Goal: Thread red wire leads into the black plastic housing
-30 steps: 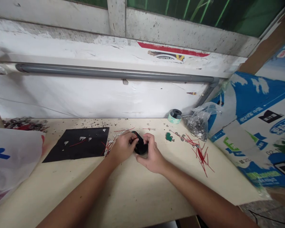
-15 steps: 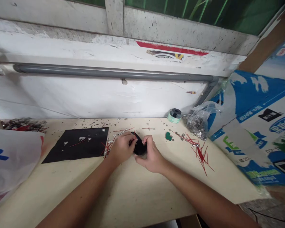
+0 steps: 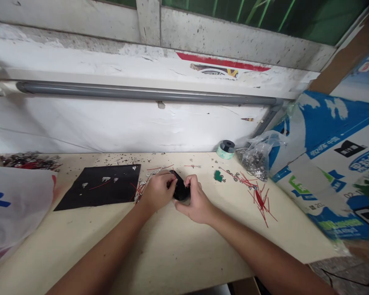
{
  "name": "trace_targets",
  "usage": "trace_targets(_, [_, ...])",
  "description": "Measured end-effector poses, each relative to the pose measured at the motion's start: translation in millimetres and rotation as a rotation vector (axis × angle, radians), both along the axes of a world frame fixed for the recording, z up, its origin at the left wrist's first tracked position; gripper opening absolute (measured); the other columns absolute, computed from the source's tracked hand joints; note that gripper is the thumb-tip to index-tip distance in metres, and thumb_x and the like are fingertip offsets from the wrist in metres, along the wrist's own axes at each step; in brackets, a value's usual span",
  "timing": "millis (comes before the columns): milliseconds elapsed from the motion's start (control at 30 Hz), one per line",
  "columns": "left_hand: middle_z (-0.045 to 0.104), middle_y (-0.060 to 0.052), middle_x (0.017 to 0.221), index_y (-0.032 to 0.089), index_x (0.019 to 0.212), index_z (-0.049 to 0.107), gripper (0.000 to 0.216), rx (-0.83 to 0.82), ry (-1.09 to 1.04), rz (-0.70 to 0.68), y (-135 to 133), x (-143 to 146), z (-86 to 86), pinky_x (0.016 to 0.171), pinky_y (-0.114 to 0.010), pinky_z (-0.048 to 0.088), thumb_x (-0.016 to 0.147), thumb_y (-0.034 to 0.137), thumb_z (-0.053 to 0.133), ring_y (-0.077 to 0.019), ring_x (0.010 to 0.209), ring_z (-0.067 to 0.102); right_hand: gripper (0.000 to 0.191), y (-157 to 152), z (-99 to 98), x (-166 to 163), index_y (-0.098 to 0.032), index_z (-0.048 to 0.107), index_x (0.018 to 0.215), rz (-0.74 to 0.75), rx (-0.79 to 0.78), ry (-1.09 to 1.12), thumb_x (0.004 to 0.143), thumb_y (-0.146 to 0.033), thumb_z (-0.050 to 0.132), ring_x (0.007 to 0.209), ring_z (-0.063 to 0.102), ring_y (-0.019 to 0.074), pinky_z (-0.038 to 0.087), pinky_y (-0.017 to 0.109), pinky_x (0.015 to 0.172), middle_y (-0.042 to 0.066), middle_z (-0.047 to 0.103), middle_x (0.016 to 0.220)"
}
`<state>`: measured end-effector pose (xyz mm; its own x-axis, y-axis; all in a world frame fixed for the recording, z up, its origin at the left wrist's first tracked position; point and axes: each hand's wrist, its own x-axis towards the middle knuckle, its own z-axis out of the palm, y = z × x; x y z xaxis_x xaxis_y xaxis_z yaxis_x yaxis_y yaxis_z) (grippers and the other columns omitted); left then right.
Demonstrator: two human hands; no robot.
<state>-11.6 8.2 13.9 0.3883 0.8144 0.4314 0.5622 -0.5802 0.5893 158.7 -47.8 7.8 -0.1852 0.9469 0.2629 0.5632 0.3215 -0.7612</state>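
In the middle of the table, my left hand [image 3: 159,190] is closed in a pinch on a thin red wire [image 3: 174,173], whose end sticks up past the fingertips. Under and between both hands sits a dark, shiny black block [image 3: 181,189], its kind unclear and partly covered by fingers. My right hand [image 3: 197,201] is closed around the block's right side, thumb at the near edge and index finger bent on top. Small metal pieces and red wires [image 3: 138,191] lie just left of my left hand.
A black sheet [image 3: 70,196] with metal bits lies left. A green piece [image 3: 218,176], red wires [image 3: 261,203], a tape roll [image 3: 225,153] and a plastic bag of metal parts [image 3: 255,162] are right. A pile of parts [image 3: 30,161] and white bag [image 3: 18,205] are far left.
Almost nothing differs. Both hands stay in place on the black block, and the red wire tip at my left fingers has shifted very slightly.
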Motion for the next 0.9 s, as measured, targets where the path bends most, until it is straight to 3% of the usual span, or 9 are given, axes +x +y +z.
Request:
trace_targets(500, [0.067, -0.003, 0.077, 0.018, 0.076, 0.069, 0.017, -0.084, -0.015, -0.022, 2.0, -3.8, 3.1, 0.067, -0.028, 0.043, 0.086, 0.012, 0.057, -0.0168, 0.075, 0.061, 0.047, 1.2, -0.3, 1.1, -0.025, 0.031, 0.097, -0.003, -0.006, 0.003, 0.070, -0.028, 0.069, 0.093, 0.045, 0.0225, 0.042, 0.038, 0.082, 0.002, 0.042, 0.098])
trace_targets(700, [0.070, -0.003, 0.084, 0.017, 0.091, 0.070, 0.021, -0.092, -0.063, 0.006, 2.7, -5.9, -0.2, 0.065, -0.027, 0.046, 0.078, 0.007, 0.057, -0.0152, 0.070, 0.062, 0.046, 1.5, 2.2, 0.5, -0.025, 0.031, 0.097, -0.002, -0.005, 0.003, 0.073, -0.033, 0.069, 0.093, 0.045, 0.0230, 0.042, 0.039, 0.083, 0.003, 0.043, 0.098])
trace_targets(800, [0.070, -0.003, 0.081, 0.017, 0.085, 0.070, 0.009, -0.096, -0.063, 0.000, 2.4, -5.6, 1.1, 0.065, -0.028, 0.045, 0.084, 0.016, 0.061, -0.0154, 0.070, 0.061, 0.046, 1.1, 2.3, 0.7, -0.025, 0.030, 0.097, -0.002, 0.000, -0.001, 0.073, -0.033, 0.069, 0.092, 0.045, 0.0226, 0.042, 0.039, 0.083, 0.003, 0.042, 0.099])
trace_targets(900, [0.069, -0.003, 0.079, 0.018, 0.079, 0.071, 0.016, -0.107, -0.073, -0.032, 2.5, -5.5, 3.3, 0.066, -0.028, 0.044, 0.091, 0.020, 0.059, -0.0159, 0.074, 0.062, 0.046, 0.5, 1.6, 0.7, -0.025, 0.031, 0.098, 0.000, 0.003, -0.008, 0.074, -0.033, 0.069, 0.093, 0.045, 0.0229, 0.042, 0.039, 0.083, 0.003, 0.042, 0.099])
